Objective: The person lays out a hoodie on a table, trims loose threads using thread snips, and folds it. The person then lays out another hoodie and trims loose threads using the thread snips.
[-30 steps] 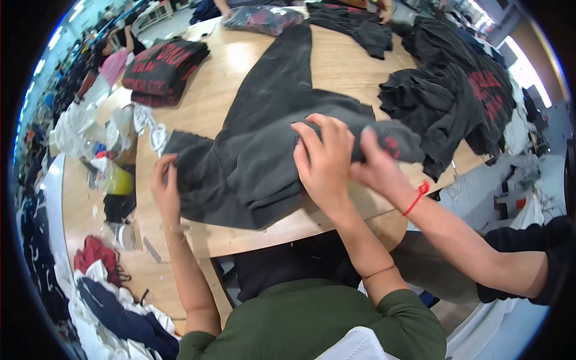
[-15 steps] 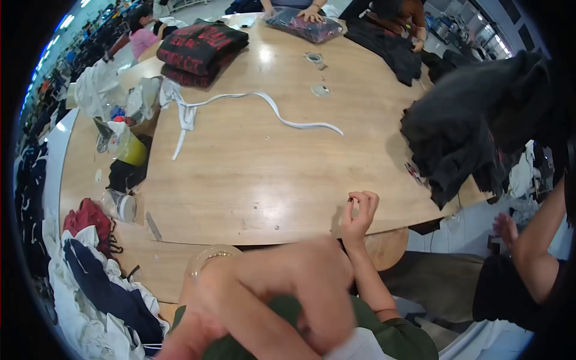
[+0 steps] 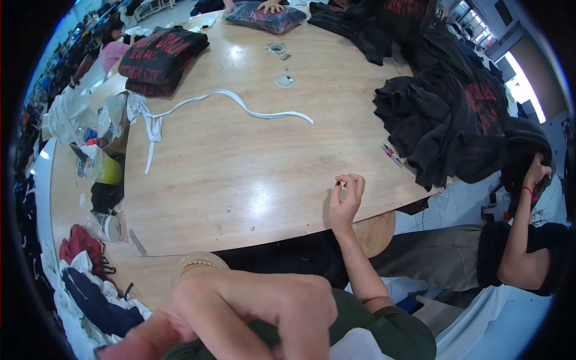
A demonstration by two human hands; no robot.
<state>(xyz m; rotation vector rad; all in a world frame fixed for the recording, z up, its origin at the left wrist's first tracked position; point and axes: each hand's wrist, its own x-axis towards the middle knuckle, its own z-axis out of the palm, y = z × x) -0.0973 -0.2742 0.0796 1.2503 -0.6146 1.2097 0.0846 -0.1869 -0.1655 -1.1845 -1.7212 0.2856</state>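
My left hand (image 3: pixel 252 300) is large and close to the camera, its fingers curled downward; their tips run out of view, so what they hold is hidden. A gold beaded bracelet (image 3: pixel 200 263) shows just beyond it. Over the table's near edge, my right hand (image 3: pixel 347 201) is raised with thumb and fingers drawn together. A tiny dark spot shows at its fingertips, too small to name. Farther back on the wooden table (image 3: pixel 198 198) lies a white strap (image 3: pixel 240 109), loosely curved. Red-handled thread snips (image 3: pixel 392 155) rest beside the black garments (image 3: pixel 444 126).
Folded black garments with red print (image 3: pixel 162 60) sit at the far left. A jar (image 3: pixel 108 227), a yellow container (image 3: pixel 107 170) and cloth heaps (image 3: pixel 102 300) line the left side. At right, a co-worker's hand (image 3: pixel 538 171) grips a black garment. Another person's hands touch a plastic-wrapped bundle (image 3: pixel 267 17).
The camera view has shifted, so the table contents sit farther left and higher. The lifted black garment at right has come down over the pile, and the co-worker's hand now grips it.
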